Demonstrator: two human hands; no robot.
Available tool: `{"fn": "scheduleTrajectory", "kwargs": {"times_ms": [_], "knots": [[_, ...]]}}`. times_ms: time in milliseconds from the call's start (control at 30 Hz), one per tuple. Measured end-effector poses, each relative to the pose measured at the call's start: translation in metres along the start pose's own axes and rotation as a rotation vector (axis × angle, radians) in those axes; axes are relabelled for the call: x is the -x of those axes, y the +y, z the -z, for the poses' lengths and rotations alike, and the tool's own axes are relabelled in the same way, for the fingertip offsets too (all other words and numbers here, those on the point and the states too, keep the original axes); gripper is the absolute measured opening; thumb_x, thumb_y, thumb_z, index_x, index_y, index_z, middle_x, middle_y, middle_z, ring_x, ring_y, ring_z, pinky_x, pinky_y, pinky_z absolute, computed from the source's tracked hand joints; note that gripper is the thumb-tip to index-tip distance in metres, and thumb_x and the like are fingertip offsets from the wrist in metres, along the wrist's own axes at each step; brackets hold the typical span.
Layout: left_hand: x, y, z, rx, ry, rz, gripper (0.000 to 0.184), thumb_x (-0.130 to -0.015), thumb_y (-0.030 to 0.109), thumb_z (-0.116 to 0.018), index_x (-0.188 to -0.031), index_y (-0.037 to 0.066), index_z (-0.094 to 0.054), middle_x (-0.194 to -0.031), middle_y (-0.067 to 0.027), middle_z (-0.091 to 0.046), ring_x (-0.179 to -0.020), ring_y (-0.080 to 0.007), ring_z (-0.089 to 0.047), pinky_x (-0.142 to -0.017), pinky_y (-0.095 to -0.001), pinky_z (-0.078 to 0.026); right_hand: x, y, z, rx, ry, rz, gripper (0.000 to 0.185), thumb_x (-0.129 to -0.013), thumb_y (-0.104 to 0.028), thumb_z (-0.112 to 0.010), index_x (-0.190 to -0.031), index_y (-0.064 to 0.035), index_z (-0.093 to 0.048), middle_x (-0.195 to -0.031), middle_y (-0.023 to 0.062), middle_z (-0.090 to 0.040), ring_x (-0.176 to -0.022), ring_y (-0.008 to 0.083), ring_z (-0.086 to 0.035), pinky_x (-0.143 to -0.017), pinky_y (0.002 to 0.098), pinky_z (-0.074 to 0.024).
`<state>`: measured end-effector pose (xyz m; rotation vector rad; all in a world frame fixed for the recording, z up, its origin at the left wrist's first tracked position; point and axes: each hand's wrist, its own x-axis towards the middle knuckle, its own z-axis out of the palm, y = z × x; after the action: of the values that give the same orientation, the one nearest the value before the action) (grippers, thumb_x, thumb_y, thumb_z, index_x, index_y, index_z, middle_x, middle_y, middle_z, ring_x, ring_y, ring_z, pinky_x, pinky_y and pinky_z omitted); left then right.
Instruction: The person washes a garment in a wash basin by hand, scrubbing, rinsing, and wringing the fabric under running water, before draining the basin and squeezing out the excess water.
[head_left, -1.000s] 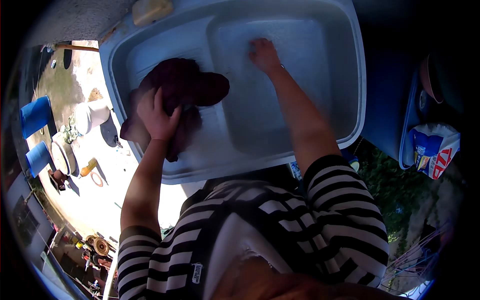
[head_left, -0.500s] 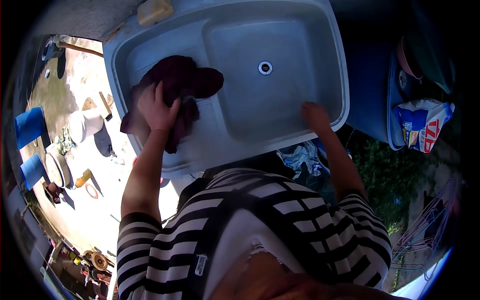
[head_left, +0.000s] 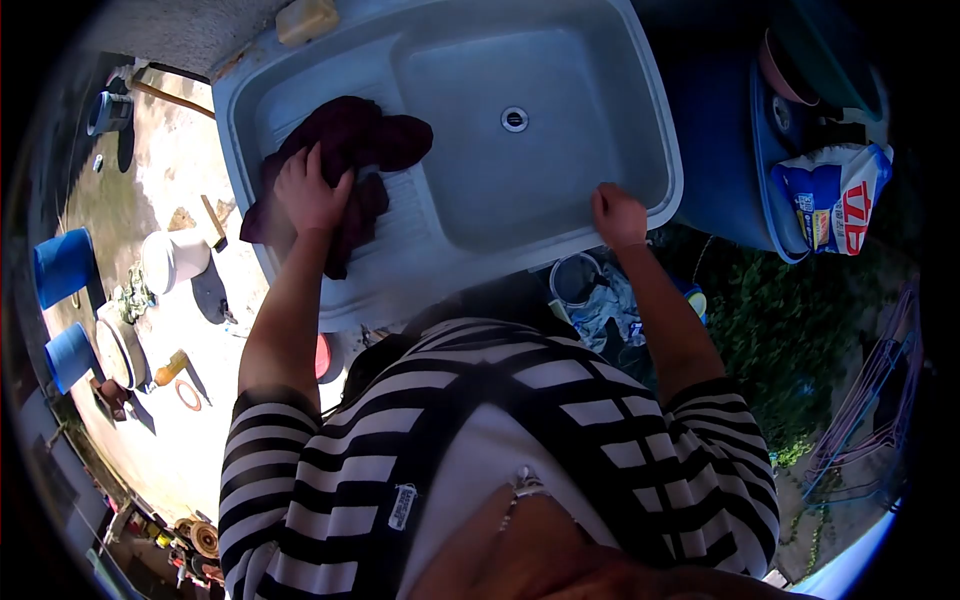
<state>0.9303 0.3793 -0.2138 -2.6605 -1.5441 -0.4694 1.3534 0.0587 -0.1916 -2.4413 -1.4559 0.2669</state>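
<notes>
Resting left hand [head_left: 311, 192] on cloth [head_left: 345, 128], unclear whether grasping; clenching right hand [head_left: 620, 216] over sink [head_left: 475, 195]. Seemingly partway: laid down, not spread.

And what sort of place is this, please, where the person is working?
Probably an outdoor laundry corner in a yard. The sink has a ridged side, where dark cloth lies under the left hand, and sunlit ground with a white bucket shows beyond.
</notes>
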Motion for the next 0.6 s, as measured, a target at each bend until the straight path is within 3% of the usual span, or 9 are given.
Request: {"fn": "scheduleTrajectory", "kwargs": {"times_ms": [533, 600], "knots": [[-0.0013, -0.0002, -0.0028, -0.013, 0.02, -0.005, 0.07, -0.083, 0.053, -0.072, -0.141, 0.016, -0.059, -0.14, -0.0105, -0.058, -0.134, -0.033, -0.049, -0.113, -0.0514, -0.033, -0.0058, -0.0048, 0.002, 0.083, -0.101, -0.033, 0.02, -0.097, -0.028, -0.059, -0.096, -0.0115, -0.07, -0.098, 0.0109, -0.071, -0.089, 0.038, -0.068, -0.08, 0.0506, -0.056], [0.001, 0.0005, -0.0029, -0.021, 0.012, -0.004, 0.07, -0.084, 0.053, -0.072, -0.142, 0.016, -0.059, -0.14, -0.0105, -0.058, -0.134, -0.0331, -0.049, -0.113, -0.0514, -0.033, -0.0055, -0.0064, 0.0037, 0.08, -0.2, -0.071, 0.019, -0.096, -0.026, -0.059, -0.098, -0.0121, -0.071, -0.101, 0.0111, -0.072, -0.092, 0.0378, -0.068, -0.081, 0.0509, -0.0559]]}}
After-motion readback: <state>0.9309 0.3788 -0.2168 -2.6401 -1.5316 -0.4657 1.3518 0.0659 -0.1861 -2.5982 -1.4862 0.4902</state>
